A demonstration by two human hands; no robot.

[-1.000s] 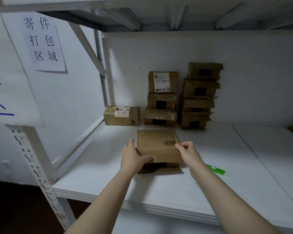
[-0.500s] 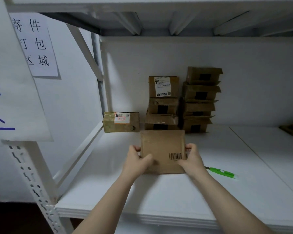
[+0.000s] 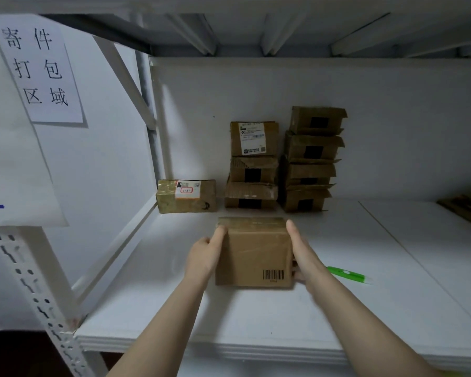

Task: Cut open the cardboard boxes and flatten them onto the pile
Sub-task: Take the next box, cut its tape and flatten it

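A small brown cardboard box point(image 3: 253, 254) with a barcode near its lower right corner stands on the white shelf point(image 3: 283, 317). Its broad face is turned up toward me, and a taped side shows at the far end. My left hand point(image 3: 206, 255) presses against its left side, thumb along the far edge. My right hand point(image 3: 303, 254) grips its right side, fingers stretched along the edge. A green and white cutter point(image 3: 348, 275) lies on the shelf just right of my right wrist.
Two stacks of opened boxes point(image 3: 309, 161) stand against the back wall, with a labelled box point(image 3: 254, 138) on top of the left stack. A taped parcel point(image 3: 186, 195) sits at the back left by the slanted shelf brace. Flattened cardboard point(image 3: 466, 208) shows at the far right.
Both hands have turned the box over on the shelf: its barcode face has swung from tilted away to facing me, and the box now stands squarely between my palms.
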